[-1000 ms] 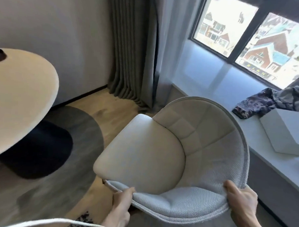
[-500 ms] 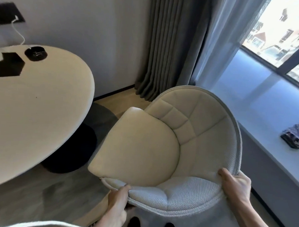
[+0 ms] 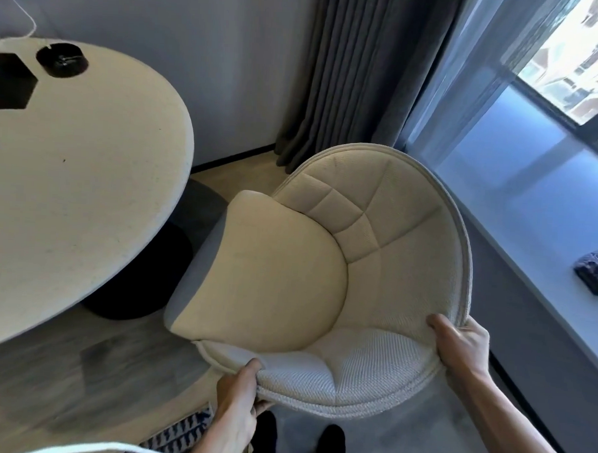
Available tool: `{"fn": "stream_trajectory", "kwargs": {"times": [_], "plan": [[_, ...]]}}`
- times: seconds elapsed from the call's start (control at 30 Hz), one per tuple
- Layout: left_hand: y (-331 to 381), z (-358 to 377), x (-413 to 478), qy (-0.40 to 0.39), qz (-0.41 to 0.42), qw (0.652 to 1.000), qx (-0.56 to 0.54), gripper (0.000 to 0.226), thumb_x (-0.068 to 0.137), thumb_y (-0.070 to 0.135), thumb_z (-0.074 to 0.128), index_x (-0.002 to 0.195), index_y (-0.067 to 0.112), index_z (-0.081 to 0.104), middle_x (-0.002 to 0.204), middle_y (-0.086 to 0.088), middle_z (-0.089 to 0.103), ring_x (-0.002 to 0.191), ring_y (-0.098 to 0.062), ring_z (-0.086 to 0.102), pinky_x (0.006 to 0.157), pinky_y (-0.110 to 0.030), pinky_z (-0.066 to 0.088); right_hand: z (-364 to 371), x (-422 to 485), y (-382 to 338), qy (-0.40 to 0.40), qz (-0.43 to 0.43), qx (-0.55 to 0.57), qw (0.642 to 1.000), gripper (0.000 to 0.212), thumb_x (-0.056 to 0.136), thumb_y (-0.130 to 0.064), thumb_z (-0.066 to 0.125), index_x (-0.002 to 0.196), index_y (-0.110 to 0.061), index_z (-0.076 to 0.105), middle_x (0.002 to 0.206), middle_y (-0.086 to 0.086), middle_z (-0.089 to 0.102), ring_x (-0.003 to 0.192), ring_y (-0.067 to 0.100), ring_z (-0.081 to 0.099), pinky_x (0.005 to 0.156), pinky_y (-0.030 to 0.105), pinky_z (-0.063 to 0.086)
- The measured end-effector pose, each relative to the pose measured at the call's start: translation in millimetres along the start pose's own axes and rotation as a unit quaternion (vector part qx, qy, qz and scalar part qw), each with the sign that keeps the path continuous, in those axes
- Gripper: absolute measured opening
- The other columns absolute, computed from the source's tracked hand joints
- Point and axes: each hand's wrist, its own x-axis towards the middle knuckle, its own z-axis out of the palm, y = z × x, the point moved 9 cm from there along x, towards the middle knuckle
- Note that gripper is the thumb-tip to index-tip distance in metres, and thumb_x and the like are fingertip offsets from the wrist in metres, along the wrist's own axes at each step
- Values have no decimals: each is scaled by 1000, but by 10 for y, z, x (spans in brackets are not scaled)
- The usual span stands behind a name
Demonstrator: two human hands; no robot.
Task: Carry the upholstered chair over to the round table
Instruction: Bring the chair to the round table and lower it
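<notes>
While hands grip chair, table beside.

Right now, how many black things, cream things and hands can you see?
Black things on the round table: 2, a round dish and a flat hexagon mat
Cream things: 2, the round table and the upholstered chair
Hands holding the chair's rim: 2, left hand and right hand
Total: 6

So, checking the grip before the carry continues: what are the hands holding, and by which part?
Both hold the upholstered chair by its curved backrest rim: left hand at the near-left edge, right hand at the right.
</notes>
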Motion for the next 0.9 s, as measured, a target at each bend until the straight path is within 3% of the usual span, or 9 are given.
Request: {"fn": "stream_trajectory", "kwargs": {"times": [0.13,0.23,0.4,0.63,0.77,0.9], "plan": [[-57,25,-55,-4,-8,1000,10,12,81,10,64,85,0,60,79,-16,62,73,-33,62,56,-36,54,-35,-15,33,-9,5,-2,1000,13,78,-6,69,71,-1,59,62,5,50,57,19,43,53,30,35],[-63,78,-50,-11,-8,1000,8,13,83,10,64,88,-1,60,82,-17,64,74,-33,63,56,-36,53,-38,18,2,-14,6,-6,1000,10,78,-5,68,78,4,63,69,8,59,64,21,52,57,32,41],[-197,318,-105,-36,-45,998,-15,20,85,7,63,101,-6,62,79,-17,65,70,-32,64,47,-32,53,-96,205,-130,-16,-1,-30,999,19,80,-6,70,90,10,66,94,36,68,71,24,56,64,35,45],[-232,898,-40,-96,-50,994,-29,35,84,6,65,117,-4,59,89,-19,68,76,-34,67,52,-39,58,-84,690,-489,-20,-30,-60,998,8,82,-12,72,89,-8,71,94,16,72,76,26,63,74,39,53],[-91,947,119,-126,-32,991,-6,35,83,22,71,110,2,63,97,-21,71,86,-34,69,57,-41,59,59,858,-584,-27,-24,-41,999,5,80,-20,72,84,-23,70,98,11,74,87,28,68,84,47,57],[-56,863,245,-195,-107,975,-26,54,81,45,68,108,-3,65,112,-24,69,100,-39,68,79,-50,57,171,571,-474,-58,-9,-2,998,28,84,-24,72,111,-28,64,101,-2,69,90,20,66,80,40,54]]}}
